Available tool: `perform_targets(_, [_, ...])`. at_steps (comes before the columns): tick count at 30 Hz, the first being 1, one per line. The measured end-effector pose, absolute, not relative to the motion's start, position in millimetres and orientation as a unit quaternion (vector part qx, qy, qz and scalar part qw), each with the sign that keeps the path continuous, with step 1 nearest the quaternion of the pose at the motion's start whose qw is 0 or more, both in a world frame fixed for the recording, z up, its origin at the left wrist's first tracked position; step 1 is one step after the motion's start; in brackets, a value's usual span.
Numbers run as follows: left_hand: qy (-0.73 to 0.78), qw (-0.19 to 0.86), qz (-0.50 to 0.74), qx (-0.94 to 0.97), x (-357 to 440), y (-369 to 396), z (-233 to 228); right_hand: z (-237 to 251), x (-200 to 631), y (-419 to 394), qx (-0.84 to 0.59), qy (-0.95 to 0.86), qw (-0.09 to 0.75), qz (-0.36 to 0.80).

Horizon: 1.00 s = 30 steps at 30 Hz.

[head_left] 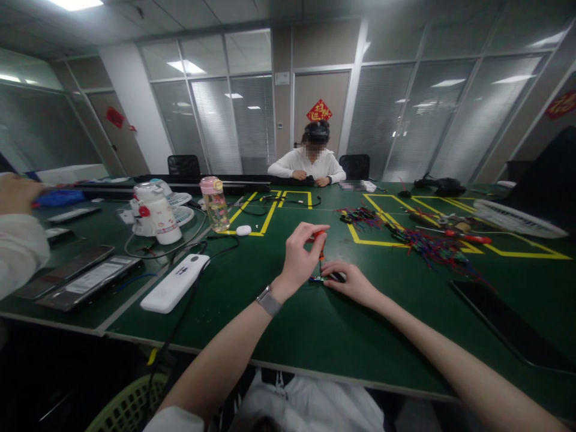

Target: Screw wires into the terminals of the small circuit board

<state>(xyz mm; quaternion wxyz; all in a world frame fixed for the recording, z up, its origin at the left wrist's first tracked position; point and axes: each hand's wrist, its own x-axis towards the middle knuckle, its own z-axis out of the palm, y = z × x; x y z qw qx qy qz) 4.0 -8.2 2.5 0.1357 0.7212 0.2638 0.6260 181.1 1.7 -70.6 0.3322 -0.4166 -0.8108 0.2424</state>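
My left hand (pixel 300 252) holds a red-handled screwdriver (pixel 318 235) upright, its tip pointing down at a small dark part (pixel 320 279) on the green table (pixel 315 324). A grey watch sits on that wrist. My right hand (pixel 350 282) lies flat on the table and pins the small part in place with its fingertips. A heap of coloured wires (pixel 427 245) lies to the right, and a smaller bunch (pixel 360 216) lies beyond my hands.
A white power bank (pixel 174 283) with a cable, two phones (pixel 85 279), a white bottle (pixel 157 213) and a pink bottle (pixel 215 204) stand at the left. A dark phone (pixel 513 324) lies at the right. One person sits opposite; another person's sleeve (pixel 18 246) shows at far left.
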Motion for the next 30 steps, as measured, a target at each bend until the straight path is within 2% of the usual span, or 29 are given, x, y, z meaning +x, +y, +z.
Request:
perform_targets(10, [0.248, 0.196, 0.603, 0.733, 6.8, -8.3, -1.3, -75.3, 176.0, 4.0, -0.44, -0.785, 0.358, 0.251])
perform_targets(19, [0.306, 0.122, 0.632, 0.702, 3.5, -5.0, -0.3, -75.4, 175.7, 4.1, -0.446, -0.779, 0.358, 0.258])
perform_targets(30, [0.245, 0.226, 0.585, 0.739, 6.5, -6.1, -1.7, -69.0, 176.0, 2.3, -0.453, -0.781, 0.344, 0.258])
